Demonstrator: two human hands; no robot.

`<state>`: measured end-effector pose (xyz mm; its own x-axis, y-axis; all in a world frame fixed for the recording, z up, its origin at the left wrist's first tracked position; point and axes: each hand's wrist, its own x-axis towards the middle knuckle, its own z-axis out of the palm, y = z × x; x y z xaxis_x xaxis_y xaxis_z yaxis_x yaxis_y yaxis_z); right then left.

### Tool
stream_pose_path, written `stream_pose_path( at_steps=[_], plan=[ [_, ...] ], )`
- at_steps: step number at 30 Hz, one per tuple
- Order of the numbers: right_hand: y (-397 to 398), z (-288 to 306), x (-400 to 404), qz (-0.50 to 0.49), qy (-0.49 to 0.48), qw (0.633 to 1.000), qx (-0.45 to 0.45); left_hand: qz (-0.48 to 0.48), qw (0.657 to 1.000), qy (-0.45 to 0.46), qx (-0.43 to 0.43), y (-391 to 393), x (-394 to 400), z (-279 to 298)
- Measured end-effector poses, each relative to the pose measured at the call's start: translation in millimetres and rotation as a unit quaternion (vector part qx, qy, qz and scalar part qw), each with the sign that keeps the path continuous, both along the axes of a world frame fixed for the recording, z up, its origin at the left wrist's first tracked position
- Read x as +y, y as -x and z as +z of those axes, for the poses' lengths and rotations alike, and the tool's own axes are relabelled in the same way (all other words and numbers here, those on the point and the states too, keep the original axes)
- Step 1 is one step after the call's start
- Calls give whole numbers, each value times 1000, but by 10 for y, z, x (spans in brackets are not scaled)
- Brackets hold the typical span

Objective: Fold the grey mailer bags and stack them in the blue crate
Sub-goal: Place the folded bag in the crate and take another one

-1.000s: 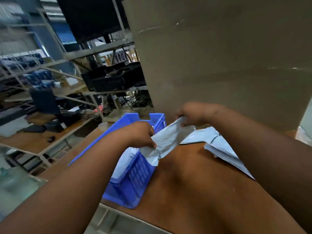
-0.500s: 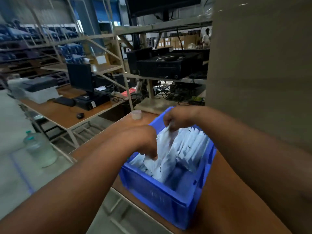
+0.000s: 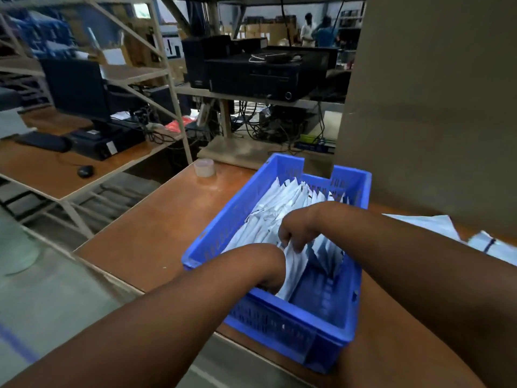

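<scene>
Both arms reach down into the crate [image 3: 347,329]. Right hand [image 3: 300,229], knuckles up, pinches a folded bag [image 3: 293,268] by its top edge; left hand [image 3: 268,271], at 7 o'clock of it, is buried beside the bag, grip impossible to tell.

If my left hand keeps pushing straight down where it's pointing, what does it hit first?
Probably the blue crate floor: the left hand already points down inside it beside the folded mailer bag. Depth is unclear.

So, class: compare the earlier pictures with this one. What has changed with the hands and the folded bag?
Both hands carried the folded grey mailer bag from above the brown table down into the blue plastic crate. The left hand and right hand grip it as before. The unfolded bags stay on the table.
</scene>
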<state>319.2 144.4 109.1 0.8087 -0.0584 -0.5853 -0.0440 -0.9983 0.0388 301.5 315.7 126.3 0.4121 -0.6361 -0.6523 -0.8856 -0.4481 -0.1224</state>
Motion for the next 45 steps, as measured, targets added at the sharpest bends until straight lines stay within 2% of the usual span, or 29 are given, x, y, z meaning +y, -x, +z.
stream_pose_path(
  at_steps=[4, 9, 14, 17, 21, 24, 27, 31, 33, 35, 37, 39, 42, 45],
  plan=[
    [-14, -158, 143, 2, 0, 999, -54, 4, 999, 17, -31, -152, 40, -199],
    [-47, -314, 81, -27, -30, 990, -132, 39, 997, -39, -44, -328, 49, -302],
    [9, -441, 101, -3, -11, 998, -68, 25, 997, -71, -30, -334, 1, -375],
    [-9, -453, 124, 9, -8, 998, -65, 33, 996, -75, -32, -326, -32, -410],
    [-7, -412, 130, 16, -8, 995, -95, 29, 997, -63, -41, -292, -25, -410],
    [30, -327, 119, 6, 7, 989, -146, 30, 995, -82, -44, -272, -13, -385],
    [69, -248, 84, -12, 16, 988, -156, 33, 994, -93, -43, -265, -13, -338],
    [224, -97, -71, -29, -26, 985, -169, 66, 993, -92, -12, -213, -85, -135],
    [386, 61, -168, -27, -37, 981, -190, 69, 997, -36, -10, -196, -184, 24],
    [579, 223, -291, -24, -41, 975, -218, 9, 995, 82, -60, -158, -319, 214],
    [835, 398, -433, -37, -53, 968, -242, -60, 972, 198, -114, -49, -489, 420],
    [1141, 549, -631, -57, -64, 962, -258, -102, 949, 274, -120, 132, -705, 587],
    [1682, 725, -991, -93, -75, 950, -287, -129, 928, 335, -102, 493, -1070, 738],
    [2324, 793, -1398, -132, -59, 942, -303, -165, 920, 339, -104, 931, -1523, 762]
  ],
)
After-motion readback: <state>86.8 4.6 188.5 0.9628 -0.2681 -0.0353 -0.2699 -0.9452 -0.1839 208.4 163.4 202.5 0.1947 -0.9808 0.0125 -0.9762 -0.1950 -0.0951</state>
